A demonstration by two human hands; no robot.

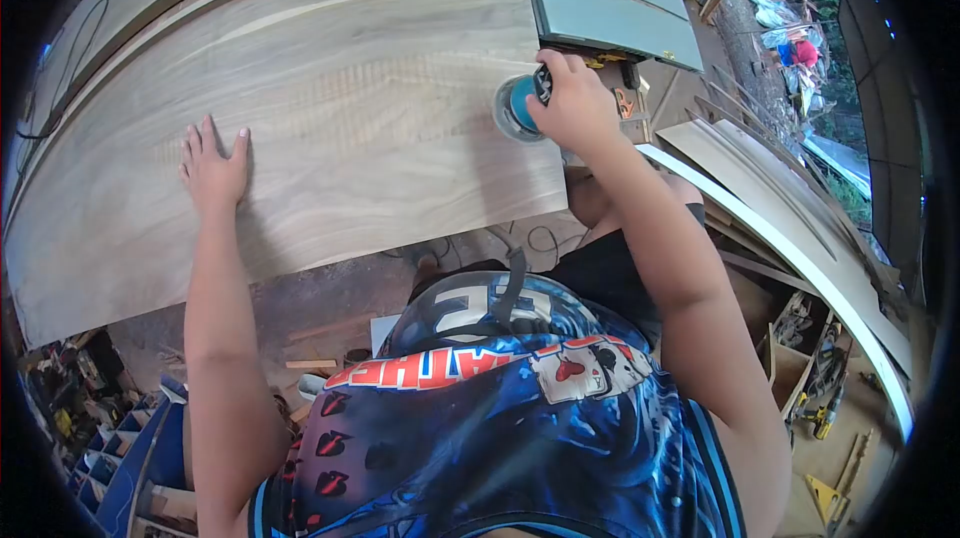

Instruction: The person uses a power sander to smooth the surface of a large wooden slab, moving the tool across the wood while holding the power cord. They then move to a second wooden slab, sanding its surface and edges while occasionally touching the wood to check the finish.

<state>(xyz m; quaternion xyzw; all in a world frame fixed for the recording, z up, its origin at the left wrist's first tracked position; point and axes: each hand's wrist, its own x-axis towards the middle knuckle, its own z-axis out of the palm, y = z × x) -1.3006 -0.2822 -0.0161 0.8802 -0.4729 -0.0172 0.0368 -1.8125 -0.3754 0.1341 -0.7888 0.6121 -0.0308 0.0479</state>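
Note:
A wide pale wooden panel (370, 168) lies flat in front of me, its grain running lengthwise. My left hand (213, 166) rests flat on it toward the left, fingers spread, holding nothing. At the panel's right end my right hand (577, 103) is wrapped over the top of a teal and black orbital sander (520, 106). The sander's round base sits on the wood near the right edge. My fingers and palm cover part of its body.
A grey table saw (610, 3) with a yellow insert adjoins the panel's far right corner. Long boards (780, 188) lean at right. A yellow drill (826, 416) lies lower right, and blue bins (125, 448) stand lower left. A cable (85, 48) crosses the far left.

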